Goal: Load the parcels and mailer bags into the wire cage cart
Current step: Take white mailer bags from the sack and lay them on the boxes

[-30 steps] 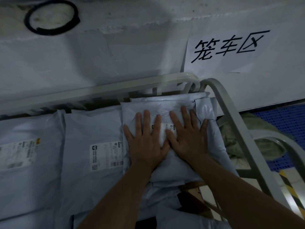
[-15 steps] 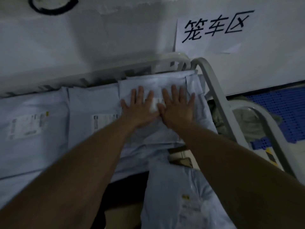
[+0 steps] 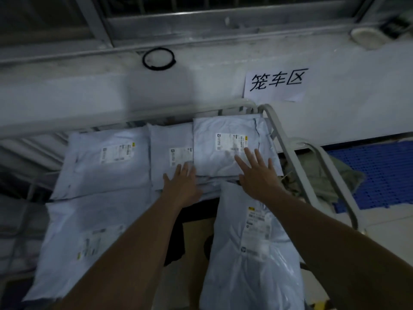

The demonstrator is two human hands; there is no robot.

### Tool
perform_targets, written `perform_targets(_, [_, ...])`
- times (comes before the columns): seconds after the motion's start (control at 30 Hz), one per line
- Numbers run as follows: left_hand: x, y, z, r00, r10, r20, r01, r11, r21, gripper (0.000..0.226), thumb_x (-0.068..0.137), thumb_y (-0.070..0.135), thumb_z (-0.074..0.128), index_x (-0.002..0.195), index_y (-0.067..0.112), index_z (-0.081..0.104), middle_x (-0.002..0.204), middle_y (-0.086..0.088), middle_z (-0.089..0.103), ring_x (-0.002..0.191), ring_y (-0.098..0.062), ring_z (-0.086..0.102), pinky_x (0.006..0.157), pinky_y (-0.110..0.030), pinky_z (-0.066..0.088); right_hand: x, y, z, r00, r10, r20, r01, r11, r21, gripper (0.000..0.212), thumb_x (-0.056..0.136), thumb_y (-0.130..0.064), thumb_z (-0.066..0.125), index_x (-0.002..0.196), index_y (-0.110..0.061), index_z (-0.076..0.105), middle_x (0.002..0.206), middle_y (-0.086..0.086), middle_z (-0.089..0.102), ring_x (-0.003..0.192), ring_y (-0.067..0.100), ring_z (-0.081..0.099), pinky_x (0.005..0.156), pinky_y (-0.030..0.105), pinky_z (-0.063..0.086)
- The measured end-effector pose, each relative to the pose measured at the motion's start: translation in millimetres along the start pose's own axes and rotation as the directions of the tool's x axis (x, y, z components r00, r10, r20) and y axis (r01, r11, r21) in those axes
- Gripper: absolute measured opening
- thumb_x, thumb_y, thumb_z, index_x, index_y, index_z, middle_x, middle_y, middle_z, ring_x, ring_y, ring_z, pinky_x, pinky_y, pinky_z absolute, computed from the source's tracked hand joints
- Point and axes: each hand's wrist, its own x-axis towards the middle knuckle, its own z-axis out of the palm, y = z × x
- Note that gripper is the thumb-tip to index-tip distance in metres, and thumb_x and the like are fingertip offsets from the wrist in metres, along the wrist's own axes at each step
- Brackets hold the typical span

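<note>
Both hands have drawn back from the label of the top mailer bag (image 3: 225, 148) toward its near edge. The left hand (image 3: 182, 184), fingers spread and grasping nothing, lies at the bag's near-left corner; the right hand (image 3: 257, 173), likewise flat and empty, rests on its near-right part. The bag lies ahead of both palms, in the far corner of the wire cage cart (image 3: 279, 135). Judged best practice: square the stack's edges before fetching the next bag (image 3: 250, 253), which lies beneath the right forearm.

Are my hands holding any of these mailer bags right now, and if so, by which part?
Nothing is gripped. The left hand and right hand are both open and flat, fingers spread, at the near edge of the top mailer bag in the corner of the cart.
</note>
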Motion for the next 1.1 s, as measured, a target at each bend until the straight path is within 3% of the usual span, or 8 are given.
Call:
perform_targets(0.2, [-71.7,-6.9,22.4,0.996,0.019,-0.088,-0.018,1.000,0.014,0.083,0.097,0.045,0.049,0.159,0.015,0.002,0.166,-0.009,-0.006,0.152,-0.028,0.002,0.118,-0.060,0.014,-72.3,-5.3,-15.2,0.997,0.034,0.063,-0.036,0.999,0.028,0.082,0.096,-0.031,0.051,0.157,-0.041,-0.002,0.166,-0.003,-0.017,0.153,0.025,-0.015,0.122,0.058,0.010])
perform_targets(0.33, [-117.9,-8.6,41.3,0.995,0.015,-0.098,-0.022,0.997,-0.077,0.082,0.098,0.048,0.048,0.159,0.016,0.004,0.167,-0.008,-0.008,0.152,-0.029,0.000,0.118,-0.061,0.009,-121.2,-7.5,-24.9,0.999,0.001,0.045,-0.003,0.999,0.038,0.080,0.097,-0.043,0.052,0.158,-0.043,-0.001,0.166,-0.004,-0.016,0.154,0.024,-0.011,0.121,0.053,0.011])
perform_targets(0.43, [-145.2,-9.0,55.7,0.997,-0.003,-0.079,0.000,0.999,-0.038,0.079,0.099,0.047,0.044,0.159,0.016,0.004,0.167,-0.008,-0.007,0.152,-0.028,0.002,0.118,-0.063,0.012,-151.7,-5.3,-29.6,0.999,-0.026,0.041,0.025,0.999,0.019,0.080,0.096,-0.048,0.051,0.158,-0.043,0.000,0.166,-0.004,-0.017,0.154,0.024,-0.012,0.121,0.053,0.014])
perform_targets(0.57, [-176.9,1.3,63.1,0.999,-0.031,-0.021,0.030,0.999,-0.040,0.082,0.099,0.040,0.048,0.160,0.016,0.000,0.166,-0.008,-0.013,0.153,-0.027,-0.004,0.120,-0.061,0.008,-178.0,-2.0,-38.5,0.999,-0.034,0.021,0.034,0.999,0.001,0.081,0.094,-0.042,0.054,0.158,-0.042,0.003,0.167,-0.005,-0.015,0.154,0.023,-0.011,0.120,0.053,0.020])
perform_targets(0.77, [-200.5,30.9,68.6,0.998,-0.037,-0.049,0.032,0.995,-0.099,0.080,0.099,0.047,0.043,0.159,0.015,0.002,0.166,-0.009,-0.007,0.152,-0.029,0.001,0.119,-0.061,0.010,-208.1,10.4,-47.6,0.999,-0.048,0.007,0.048,0.998,-0.039,0.088,0.091,-0.030,0.057,0.158,-0.042,0.001,0.166,-0.004,-0.017,0.154,0.023,-0.012,0.122,0.050,0.020])
perform_targets(0.9, [-203.9,53.4,79.7,0.991,-0.065,-0.115,0.046,0.986,-0.158,0.064,0.097,0.042,0.042,0.151,0.014,0.023,0.163,-0.014,0.010,0.148,-0.034,0.014,0.116,-0.065,0.015,-218.7,29.3,-41.3,0.994,-0.110,0.017,0.111,0.992,-0.067,0.092,0.088,-0.021,0.061,0.158,-0.039,0.003,0.166,-0.002,-0.017,0.153,0.024,-0.014,0.122,0.049,0.018])
perform_targets(1.1, [-212.1,96.2,99.9,0.978,-0.188,-0.093,0.161,0.958,-0.238,0.067,0.095,0.042,0.048,0.152,0.015,0.025,0.163,-0.012,0.010,0.148,-0.033,0.012,0.117,-0.062,0.016,-229.1,74.5,-19.3,0.957,-0.270,0.104,0.284,0.945,-0.164,0.100,0.090,-0.018,0.059,0.156,-0.039,-0.012,0.165,0.001,-0.023,0.153,0.025,-0.017,0.123,0.051,0.013])
